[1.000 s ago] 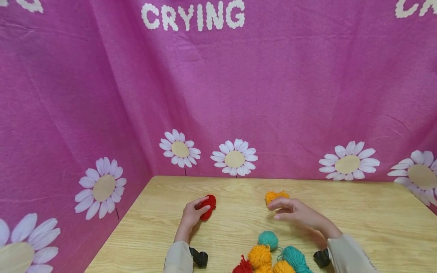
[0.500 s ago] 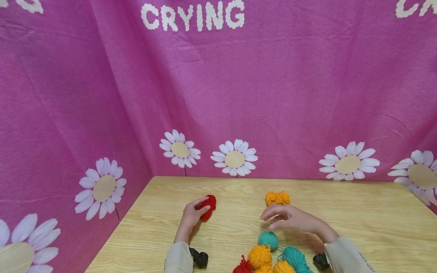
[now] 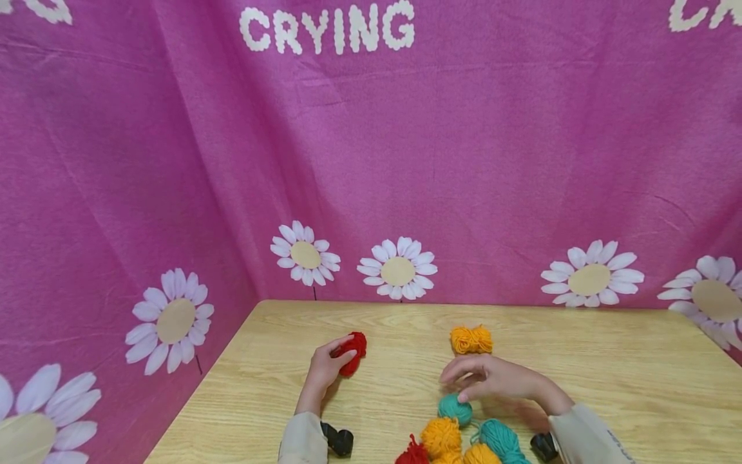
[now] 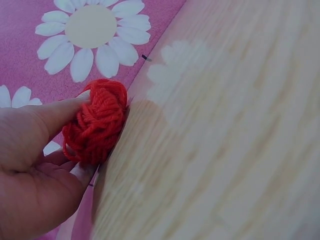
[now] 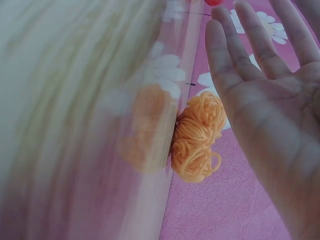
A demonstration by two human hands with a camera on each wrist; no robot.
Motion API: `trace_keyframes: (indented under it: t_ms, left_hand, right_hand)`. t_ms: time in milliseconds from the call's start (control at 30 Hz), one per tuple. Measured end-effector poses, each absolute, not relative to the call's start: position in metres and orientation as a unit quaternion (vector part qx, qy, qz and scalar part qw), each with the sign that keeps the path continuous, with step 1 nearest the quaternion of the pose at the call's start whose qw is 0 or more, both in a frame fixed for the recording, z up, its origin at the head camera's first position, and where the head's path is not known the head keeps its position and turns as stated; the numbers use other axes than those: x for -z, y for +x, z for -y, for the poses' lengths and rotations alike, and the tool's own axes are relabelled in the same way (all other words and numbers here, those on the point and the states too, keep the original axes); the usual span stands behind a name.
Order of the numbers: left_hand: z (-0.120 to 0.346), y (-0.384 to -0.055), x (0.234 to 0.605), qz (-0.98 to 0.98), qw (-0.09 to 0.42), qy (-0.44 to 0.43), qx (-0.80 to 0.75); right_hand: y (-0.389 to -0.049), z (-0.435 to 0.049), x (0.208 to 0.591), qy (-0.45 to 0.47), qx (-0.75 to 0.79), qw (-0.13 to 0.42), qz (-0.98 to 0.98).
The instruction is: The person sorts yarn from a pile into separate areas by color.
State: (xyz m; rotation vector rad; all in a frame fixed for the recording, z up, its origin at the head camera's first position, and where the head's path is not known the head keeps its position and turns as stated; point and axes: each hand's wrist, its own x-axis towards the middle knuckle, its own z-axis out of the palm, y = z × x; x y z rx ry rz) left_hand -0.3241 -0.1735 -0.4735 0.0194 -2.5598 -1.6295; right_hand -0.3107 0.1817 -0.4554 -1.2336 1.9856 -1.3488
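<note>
My left hand (image 3: 326, 365) grips a small ball of red yarn (image 4: 100, 122) on the table, thumb on one side and fingers on the other. My right hand (image 3: 493, 377) holds nothing; its fingers are loosely bent in the head view, over the table near a round teal yarn ball (image 3: 454, 410). The thumb overlaps that ball's top edge in this view. Beyond the right hand lies a bundle of orange yarn (image 3: 471, 339), pinched at its middle. In the right wrist view the orange yarn (image 5: 196, 137) sits beside the open palm (image 5: 280, 110).
Close to the near edge a cluster holds an orange yarn ball (image 3: 440, 436), a teal skein (image 3: 502, 439) and a red yarn piece (image 3: 413, 453). Black wrist cameras (image 3: 338, 439) sit at both sleeves. A pink daisy-printed cloth (image 3: 464, 161) hangs behind the wooden table (image 3: 400, 361).
My right hand has moved back from the orange yarn bundle, toward me and the teal ball, leaving the bundle on the table. The left hand stays on the red yarn.
</note>
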Motion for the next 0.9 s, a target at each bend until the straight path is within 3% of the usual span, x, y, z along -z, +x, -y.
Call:
trace_keyframes:
  t_ms: [900]
  left_hand:
    - [0.1747,-0.3262,0.4777,0.838,0.059,0.007,0.542]
  right_hand:
    - [-0.3058,-0.1755,0.4539,-0.441,0.47,0.317,-0.696]
